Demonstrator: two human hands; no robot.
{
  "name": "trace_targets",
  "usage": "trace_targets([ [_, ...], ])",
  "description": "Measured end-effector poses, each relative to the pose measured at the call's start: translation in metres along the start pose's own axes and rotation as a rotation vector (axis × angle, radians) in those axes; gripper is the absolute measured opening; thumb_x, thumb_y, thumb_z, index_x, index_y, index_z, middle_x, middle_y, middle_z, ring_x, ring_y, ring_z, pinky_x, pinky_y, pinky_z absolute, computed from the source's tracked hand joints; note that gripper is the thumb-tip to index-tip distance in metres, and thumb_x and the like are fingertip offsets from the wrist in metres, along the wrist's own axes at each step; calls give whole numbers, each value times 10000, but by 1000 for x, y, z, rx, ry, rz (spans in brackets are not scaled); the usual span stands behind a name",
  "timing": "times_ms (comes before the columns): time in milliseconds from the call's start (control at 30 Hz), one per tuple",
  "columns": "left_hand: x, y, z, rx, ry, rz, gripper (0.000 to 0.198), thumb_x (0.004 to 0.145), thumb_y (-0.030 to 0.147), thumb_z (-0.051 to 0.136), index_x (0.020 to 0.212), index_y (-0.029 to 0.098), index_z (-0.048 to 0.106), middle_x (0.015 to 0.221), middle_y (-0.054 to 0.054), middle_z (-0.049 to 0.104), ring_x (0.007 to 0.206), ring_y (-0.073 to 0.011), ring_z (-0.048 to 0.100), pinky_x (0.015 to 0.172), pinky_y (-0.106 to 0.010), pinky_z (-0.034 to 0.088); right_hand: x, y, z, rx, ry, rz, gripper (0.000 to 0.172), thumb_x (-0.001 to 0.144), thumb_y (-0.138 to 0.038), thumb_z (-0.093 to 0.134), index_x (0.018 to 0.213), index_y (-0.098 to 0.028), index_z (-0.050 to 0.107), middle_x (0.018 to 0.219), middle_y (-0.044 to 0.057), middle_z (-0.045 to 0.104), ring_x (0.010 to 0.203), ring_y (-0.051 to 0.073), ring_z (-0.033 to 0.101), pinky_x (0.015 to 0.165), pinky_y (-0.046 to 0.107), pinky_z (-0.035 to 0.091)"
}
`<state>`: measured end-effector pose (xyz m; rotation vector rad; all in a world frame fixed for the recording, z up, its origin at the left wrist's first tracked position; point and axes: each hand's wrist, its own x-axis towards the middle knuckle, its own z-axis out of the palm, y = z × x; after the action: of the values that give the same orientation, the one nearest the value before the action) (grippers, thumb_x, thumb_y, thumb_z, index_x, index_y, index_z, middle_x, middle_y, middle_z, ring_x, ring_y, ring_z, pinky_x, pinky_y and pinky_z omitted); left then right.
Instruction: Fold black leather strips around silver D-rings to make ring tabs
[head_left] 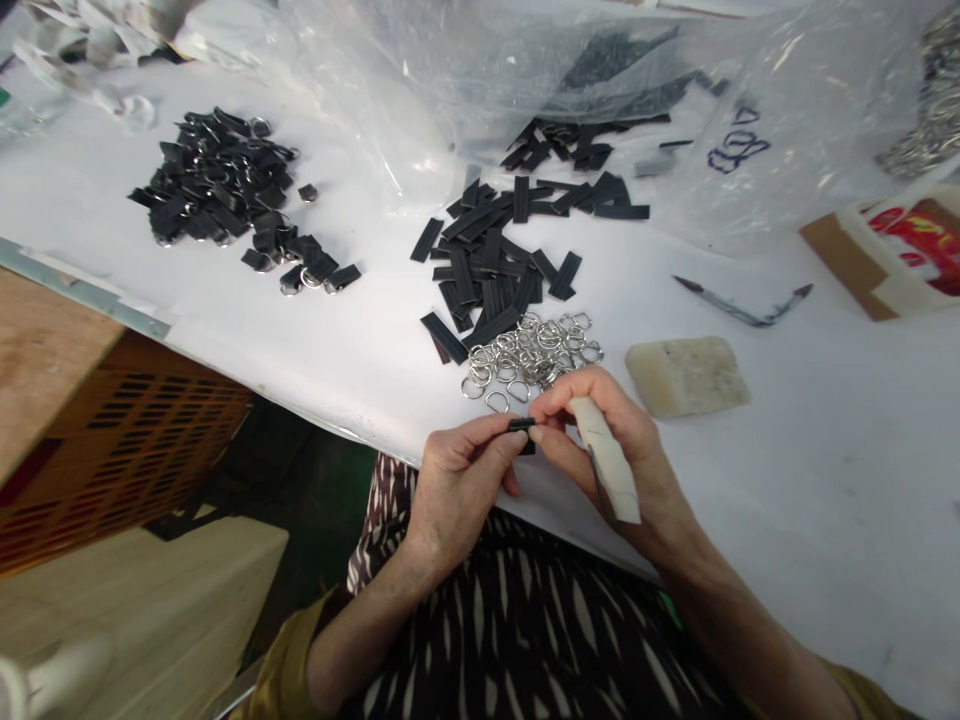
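Below the rings (529, 355), left hand (457, 485), right hand (607, 440): fingertips (516, 440) around black strip (523, 426).

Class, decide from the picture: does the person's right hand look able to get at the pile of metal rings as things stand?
Probably yes. The metal rings lie just beyond the right hand with nothing between, though it holds a white-handled tool and pinches a black strip.

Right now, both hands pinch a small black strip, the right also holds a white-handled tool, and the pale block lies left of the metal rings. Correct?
Not quite. In the head view the pale block lies right of the metal rings, not left. The rest holds: the left hand and right hand pinch the small black strip, and the right also holds the white-handled tool.
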<state>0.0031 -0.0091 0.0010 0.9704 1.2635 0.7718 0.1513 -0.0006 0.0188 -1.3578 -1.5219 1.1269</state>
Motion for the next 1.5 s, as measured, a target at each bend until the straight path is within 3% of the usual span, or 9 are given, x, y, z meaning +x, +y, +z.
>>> trace_targets([
  [433, -1, -5, 0, -68, 75, -41, 189, 823, 303, 607, 884, 164, 721, 479, 13, 570, 412, -85, 436, 423, -202, 344, -4, 7, 5, -45, 28, 30, 119, 827, -121, 603, 871, -215, 544, 751, -17, 552, 627, 130, 506, 529, 230, 403],
  [800, 2, -11, -9, -224, 20, -42, 222, 831, 342, 605, 739, 150, 671, 482, 1, 573, 390, -85, 433, 389, -201, 330, -6, 9, 4, -48, 130, -73, 174, 838, -152, 643, 893, -250, 510, 839, -11, 628, 715, 167, 575, 604, 279, 479],
  [1133, 2, -10, -10, -273, 28, -25, 226, 821, 343, 612, 758, 142, 697, 451, 7, 531, 374, -80, 406, 371, -196, 312, -9, 10, 1, -20, 127, -70, 121, 863, -268, 635, 881, -233, 520, 806, 4, 623, 705, 182, 561, 593, 295, 443],
  [1367, 3, -9, -10, -310, 14, -26, 209, 820, 320, 624, 749, 135, 690, 666, -32, 667, 386, -51, 437, 364, -180, 322, -9, 15, -1, 27, 179, -16, 142, 844, -370, 611, 897, -249, 561, 719, -4, 612, 573, 184, 499, 545, 314, 408],
  [1500, 3, -9, -10, -322, 14, -27, 221, 828, 320, 617, 733, 134, 688, 555, -10, 609, 387, -57, 432, 370, -174, 323, -11, 19, -4, 8, 217, -17, 205, 842, -421, 586, 960, -252, 581, 627, -20, 555, 499, 168, 433, 456, 293, 351],
])
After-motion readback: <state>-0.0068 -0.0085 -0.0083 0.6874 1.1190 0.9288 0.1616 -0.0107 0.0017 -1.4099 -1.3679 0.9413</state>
